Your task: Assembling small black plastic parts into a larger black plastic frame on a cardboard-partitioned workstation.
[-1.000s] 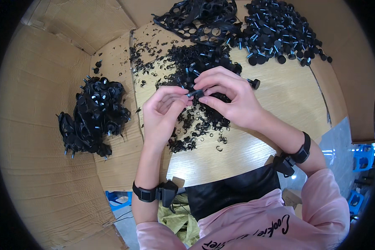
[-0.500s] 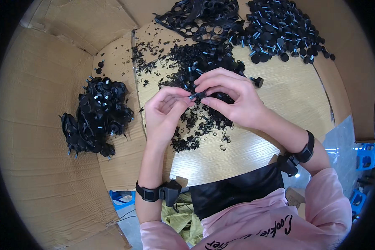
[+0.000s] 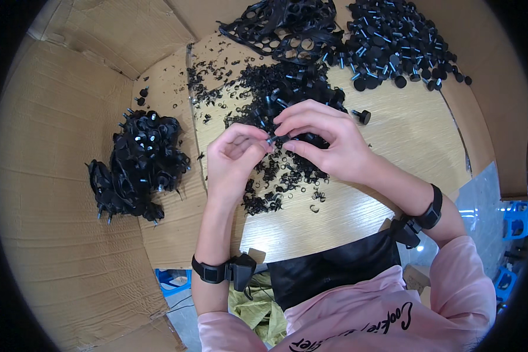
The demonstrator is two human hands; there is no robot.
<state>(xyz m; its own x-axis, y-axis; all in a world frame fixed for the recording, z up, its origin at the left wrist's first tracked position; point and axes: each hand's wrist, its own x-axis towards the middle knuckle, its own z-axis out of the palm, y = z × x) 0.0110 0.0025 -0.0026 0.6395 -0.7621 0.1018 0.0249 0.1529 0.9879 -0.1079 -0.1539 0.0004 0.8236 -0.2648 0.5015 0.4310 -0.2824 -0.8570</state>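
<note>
A small black-headed bolt (image 3: 272,140) with a silver threaded shank is held between my two hands over the middle of the table. My left hand (image 3: 233,157) pinches the shank end with thumb and forefinger. Around the black head, the thumb and fingers of my right hand (image 3: 331,138) are closed, partly hiding it. Beneath and behind the hands lies a dark heap of black-headed bolts (image 3: 311,88) mixed with rubber trimmings. Many small black ring-shaped scraps (image 3: 267,202) are strewn below the fingers. One loose bolt (image 3: 362,116) rests right of my right hand.
A clump of black rubber with bolts stuck in it (image 3: 138,167) lies at the left. Perforated black rubber sheets (image 3: 281,29) sit at the back, beside a large pile of black-headed bolts (image 3: 393,47). Cardboard walls (image 3: 70,164) enclose the table's left and back.
Both hands stay in nearly the same place around the bolt, with only slight shifts of the fingers. The bolt's black head is now more covered.
</note>
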